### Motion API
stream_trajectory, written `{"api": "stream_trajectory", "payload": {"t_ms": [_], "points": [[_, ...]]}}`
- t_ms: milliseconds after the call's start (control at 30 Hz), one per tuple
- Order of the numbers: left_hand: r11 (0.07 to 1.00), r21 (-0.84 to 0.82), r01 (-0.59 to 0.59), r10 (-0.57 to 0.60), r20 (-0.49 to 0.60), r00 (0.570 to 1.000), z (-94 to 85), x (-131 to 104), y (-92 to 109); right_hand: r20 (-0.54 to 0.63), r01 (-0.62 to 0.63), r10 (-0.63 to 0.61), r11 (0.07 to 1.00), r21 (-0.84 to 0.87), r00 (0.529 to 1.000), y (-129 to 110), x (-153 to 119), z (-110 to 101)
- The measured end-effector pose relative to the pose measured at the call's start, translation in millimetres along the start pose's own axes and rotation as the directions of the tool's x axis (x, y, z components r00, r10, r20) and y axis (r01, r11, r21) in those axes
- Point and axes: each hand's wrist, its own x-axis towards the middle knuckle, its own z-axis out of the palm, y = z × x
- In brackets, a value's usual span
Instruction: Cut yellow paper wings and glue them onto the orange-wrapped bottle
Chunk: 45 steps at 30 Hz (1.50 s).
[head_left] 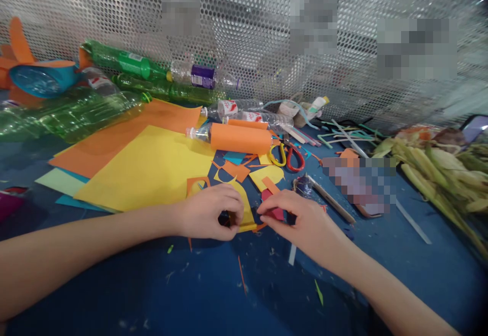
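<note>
Over the paper scraps, my left hand (pixel 213 211) is curled, with its fingertips close to the thumb. A yellow paper scrap (pixel 243 201) lies right beside its fingers; anything inside the grip is hidden. My right hand (pixel 305 224) has thumb and forefinger brought together in a pinch near a red paper piece (pixel 277 213), and I cannot make out anything between them. Just beyond the hands lies a plastic bottle wrapped in orange paper (pixel 242 139). Scissors (pixel 292 157) with yellow and red handles rest at its right end.
Yellow (pixel 148 173) and orange sheets (pixel 168 115) lie at left. Green bottles (pixel 95 115) and clear bottles (pixel 244 107) line the perforated metal wall (pixel 259 31). On the right are a phone-like object (pixel 354 186), a stick (pixel 331 200), straws (pixel 346 135) and corn husks (pixel 438 168).
</note>
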Motion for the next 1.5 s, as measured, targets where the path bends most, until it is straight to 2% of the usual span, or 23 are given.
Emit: {"api": "stream_trajectory", "payload": {"t_ms": [100,200,467,667,933,1300,1500], "points": [[1.000,0.006,-0.007,0.008,-0.008,1.000,0.2,0,1,0.079,0.084,-0.083,0.996,-0.011,0.993,3,1,6],[1.000,0.001,-0.027,0.027,-0.012,1.000,-0.1,0,1,0.107,0.145,-0.142,0.989,-0.023,0.984,4,1,12],[0.998,0.026,-0.051,0.052,-0.020,0.998,-0.8,-1,2,0.109,0.274,-0.258,0.946,-0.173,0.960,-3,-4,17],[0.999,0.039,-0.025,0.024,0.019,1.000,-2.5,-1,4,0.116,0.314,-0.295,0.924,-0.218,0.948,-4,-2,19],[0.999,0.032,-0.021,0.021,0.016,1.000,-2.0,-1,3,0.076,0.379,-0.373,0.880,-0.286,0.925,-8,-1,20],[0.999,0.040,-0.004,0.005,-0.018,1.000,-0.7,0,5,0.025,0.294,-0.295,0.934,-0.203,0.955,-6,-2,25],[0.999,0.000,0.041,-0.041,-0.017,0.999,-1.2,2,7,-0.060,0.138,-0.143,0.987,-0.080,0.988,-4,-2,29]]}}
